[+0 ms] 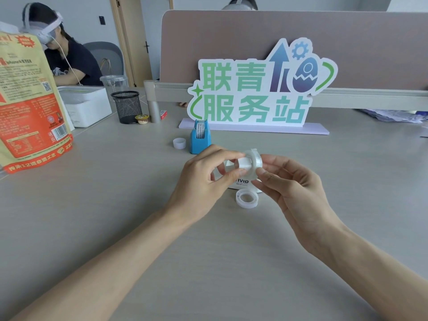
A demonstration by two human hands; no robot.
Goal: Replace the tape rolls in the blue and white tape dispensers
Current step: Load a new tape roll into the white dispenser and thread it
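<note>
Hands (234,179), tape roll (249,164), blocking dispenser (240,181)

a single wide-angle head view looks forward and down across a grey desk (115,205), close over both forearms. the left hand (203,174) and right hand (291,184) sit near centre; a partition (254,26) closes the far side.
</note>
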